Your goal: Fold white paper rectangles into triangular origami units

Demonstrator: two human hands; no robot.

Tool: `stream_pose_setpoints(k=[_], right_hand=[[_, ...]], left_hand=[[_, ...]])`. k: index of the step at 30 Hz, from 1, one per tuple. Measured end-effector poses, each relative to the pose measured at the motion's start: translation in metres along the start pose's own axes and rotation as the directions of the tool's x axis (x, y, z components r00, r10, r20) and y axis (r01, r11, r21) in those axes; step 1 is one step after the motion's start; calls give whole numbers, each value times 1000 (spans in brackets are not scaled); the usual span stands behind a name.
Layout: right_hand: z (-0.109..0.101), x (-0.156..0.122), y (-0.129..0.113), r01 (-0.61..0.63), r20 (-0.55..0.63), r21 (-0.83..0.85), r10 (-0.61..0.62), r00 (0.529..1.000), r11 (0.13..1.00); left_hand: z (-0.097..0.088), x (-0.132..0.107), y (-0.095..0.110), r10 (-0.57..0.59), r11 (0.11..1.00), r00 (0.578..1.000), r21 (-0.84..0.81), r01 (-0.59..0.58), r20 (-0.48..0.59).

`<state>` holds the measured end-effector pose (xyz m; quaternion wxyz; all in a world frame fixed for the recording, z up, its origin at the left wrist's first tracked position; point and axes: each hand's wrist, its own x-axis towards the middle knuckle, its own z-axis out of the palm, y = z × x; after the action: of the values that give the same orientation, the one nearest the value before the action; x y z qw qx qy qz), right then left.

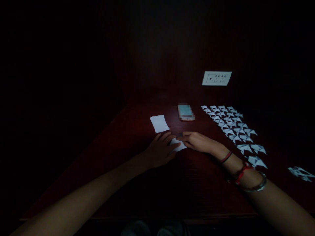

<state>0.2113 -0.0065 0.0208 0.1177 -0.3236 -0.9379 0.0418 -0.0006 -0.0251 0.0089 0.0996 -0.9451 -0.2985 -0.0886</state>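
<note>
A small white sheet of paper (181, 146) lies on the dark red table between my two hands. My left hand (161, 150) rests on its left side, fingers spread, thumb across the paper. From the right, my right hand (197, 141) has its fingers closed at the sheet's upper right edge. Part of the paper is hidden under the fingers, so I cannot tell how it is folded. Just beyond my left hand is a small stack of white paper squares (159, 124).
Several folded white paper figures (230, 126) stand in rows at the right. A phone (186, 112) lies towards the back. A whitish tangled item (301, 173) is at the far right. The wall behind bears a socket panel (217, 78). The table's front edge (137, 217) runs below my arms.
</note>
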Motion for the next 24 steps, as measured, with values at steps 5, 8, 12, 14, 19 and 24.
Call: stream_pose_setpoints(k=[5, 8, 12, 14, 19, 24], right_hand=[[0, 0, 0, -7, 2, 12, 7, 1000, 1000], [-1, 0, -1, -17, -2, 19, 17, 1000, 1000], [-2, -1, -3, -47, 0, 23, 47, 999, 999], [-2, -1, -3, -46, -4, 19, 46, 999, 999], [1, -2, 0, -36, -3, -19, 35, 999, 999], [1, -2, 1, -35, 12, -26, 35, 999, 999]], left_hand=[[-1, -1, -8, 33, 999, 999, 11, -33, -2], [-1, -2, -11, 32, 999, 999, 10, -32, -2], [0, -4, -12, 30, 999, 999, -10, -30, -20], [2, -5, -13, 32, 999, 999, -12, -32, -30], [5, -5, -16, 74, 997, 997, -13, -74, -15], [2, -2, -14, 65, 998, 998, -22, -65, 9]])
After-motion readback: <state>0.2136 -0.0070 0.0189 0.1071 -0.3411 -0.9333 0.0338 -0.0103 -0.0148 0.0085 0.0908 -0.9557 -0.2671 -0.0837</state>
